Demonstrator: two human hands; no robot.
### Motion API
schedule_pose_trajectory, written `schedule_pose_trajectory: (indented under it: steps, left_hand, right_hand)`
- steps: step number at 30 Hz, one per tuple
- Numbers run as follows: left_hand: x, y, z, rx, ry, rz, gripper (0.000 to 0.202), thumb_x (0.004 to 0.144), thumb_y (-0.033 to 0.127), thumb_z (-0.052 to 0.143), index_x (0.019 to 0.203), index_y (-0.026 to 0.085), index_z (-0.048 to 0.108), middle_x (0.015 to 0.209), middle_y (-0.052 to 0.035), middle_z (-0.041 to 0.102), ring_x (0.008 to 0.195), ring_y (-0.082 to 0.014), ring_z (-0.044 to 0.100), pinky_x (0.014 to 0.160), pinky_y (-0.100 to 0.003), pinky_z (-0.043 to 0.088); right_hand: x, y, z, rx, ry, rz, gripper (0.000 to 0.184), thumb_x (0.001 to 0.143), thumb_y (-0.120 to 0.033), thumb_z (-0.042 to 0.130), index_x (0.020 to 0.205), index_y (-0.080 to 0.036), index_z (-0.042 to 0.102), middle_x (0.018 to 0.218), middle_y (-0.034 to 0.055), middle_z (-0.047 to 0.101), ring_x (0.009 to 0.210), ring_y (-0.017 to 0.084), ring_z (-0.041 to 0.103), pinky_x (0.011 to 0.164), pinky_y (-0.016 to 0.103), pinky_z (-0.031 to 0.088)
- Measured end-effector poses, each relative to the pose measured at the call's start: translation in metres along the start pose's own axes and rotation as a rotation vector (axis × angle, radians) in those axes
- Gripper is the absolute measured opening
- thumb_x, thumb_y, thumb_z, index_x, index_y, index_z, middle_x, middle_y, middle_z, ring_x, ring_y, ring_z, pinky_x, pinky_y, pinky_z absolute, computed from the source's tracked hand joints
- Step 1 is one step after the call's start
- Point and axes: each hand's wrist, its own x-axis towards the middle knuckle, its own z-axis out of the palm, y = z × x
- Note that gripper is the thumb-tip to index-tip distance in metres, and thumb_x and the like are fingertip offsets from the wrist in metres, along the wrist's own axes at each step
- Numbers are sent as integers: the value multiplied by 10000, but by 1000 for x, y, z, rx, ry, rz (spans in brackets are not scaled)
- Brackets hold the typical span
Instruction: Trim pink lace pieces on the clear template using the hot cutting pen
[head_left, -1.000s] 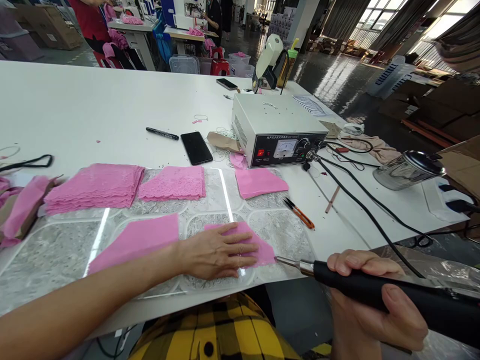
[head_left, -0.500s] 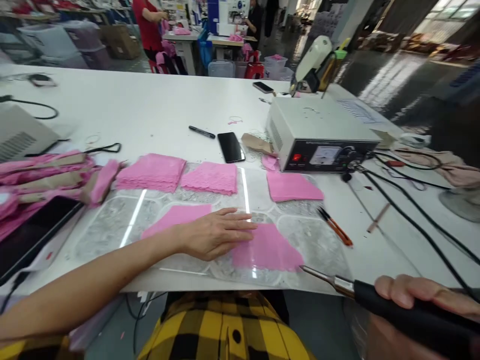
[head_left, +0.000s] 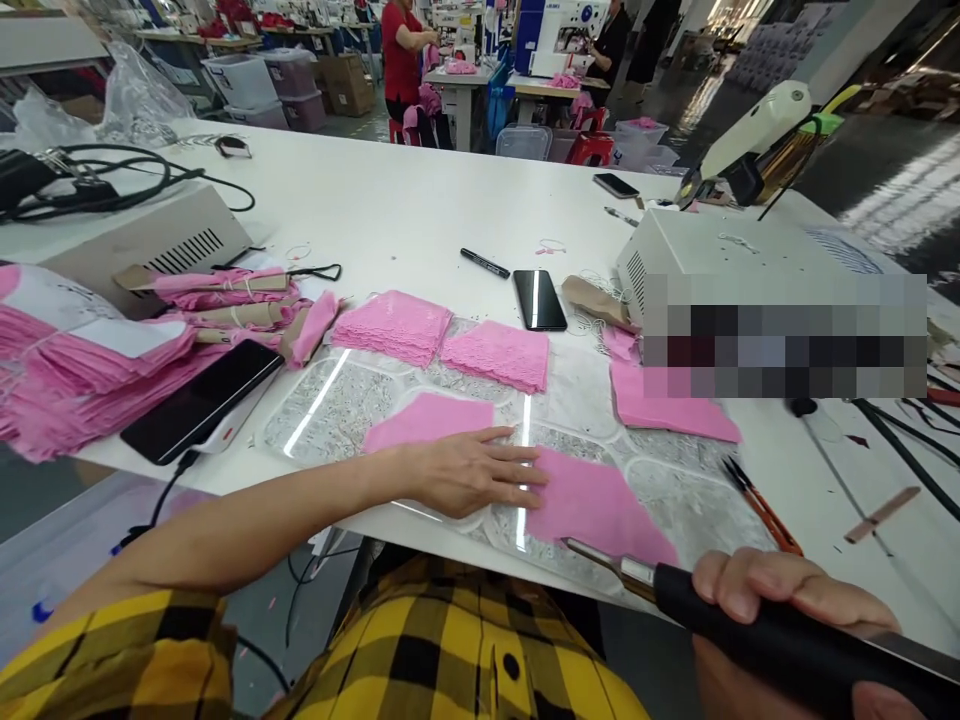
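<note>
My left hand [head_left: 469,475] lies palm down with fingers stretched out, fingertips on the left edge of a flat pink fabric piece [head_left: 600,505]. Another pink piece [head_left: 431,418] is partly covered by that hand and forearm. In my right hand [head_left: 795,610] is a black-handled tool with a tapered metal tip [head_left: 637,577], the fingers wrapped round its grip. The tip is at the near edge of the fabric piece; whether it touches cannot be made out. Under the fabric lies a grey patterned clear mat [head_left: 682,490].
Pink stacks [head_left: 394,325] line the mat's far side. An orange craft knife [head_left: 765,510] lies to the right, near a grey box [head_left: 727,240] and black cables. Phones [head_left: 540,300], a marker [head_left: 484,263] and bundled pink pieces [head_left: 90,350] lie about. People work at machines beyond.
My view has swung left, so things on the table appear further right. The tool's tip has moved left, from the fabric's right corner along its near edge. My left hand stays on the fabric.
</note>
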Motion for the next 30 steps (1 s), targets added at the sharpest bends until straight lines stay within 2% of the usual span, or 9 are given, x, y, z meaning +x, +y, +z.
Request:
schedule_pose_trajectory:
  steps: [3,7,11,16,20,25,30]
  left_hand:
    - [0,0,3,-6,17,-2,455,926,123,450,1356,242,537,1460,-11,461,1429,-202,304,1212,-439,173]
    - [0,0,4,-13,2,-21,473,922,128,463,1362,287,528,1470,5,443,1437,-196,284,1214,-438,163]
    - [0,-1,5,-17,20,3,472,919,119,453,1363,262,530,1473,-8,441,1439,-204,279,1214,-442,155]
    - [0,0,6,-49,45,-14,471,922,127,453,1342,318,547,1455,12,468,1426,-188,311,1211,-425,176]
    - [0,0,8,-27,41,-15,447,939,155,435,1339,320,550,1457,14,465,1426,-188,312,1210,-427,183]
    - [0,1,7,41,-24,-9,440,971,170,373,1375,270,516,1499,8,398,1446,-197,265,1216,-425,153]
    - [1,2,5,4,-68,-51,441,978,189,380,1378,330,499,1511,47,373,1459,-161,220,1223,-398,117]
  right_hand:
    - [2,3,2,-35,11,-9,227,654,-399,507,777,-238,608,730,17,504,581,171,437,531,388,401]
    - [5,3,-3,-53,-2,-62,245,603,-380,498,755,-233,621,706,30,526,545,177,435,489,381,372]
    - [0,-4,-3,-91,5,16,220,647,-400,498,767,-250,605,713,19,510,571,171,423,530,391,374]
    - [-4,-5,5,-72,40,27,219,671,-437,495,764,-259,582,723,10,474,581,166,393,547,397,363]
    - [-2,2,13,-46,-59,-5,229,669,-420,494,778,-242,588,708,11,488,560,162,422,506,368,381]
    - [-1,9,18,-3,-142,-8,207,656,-384,519,774,-234,598,719,9,509,539,145,450,492,357,419]
    - [0,7,21,-7,-158,-14,212,650,-358,493,782,-240,610,708,13,514,526,153,448,471,364,419]
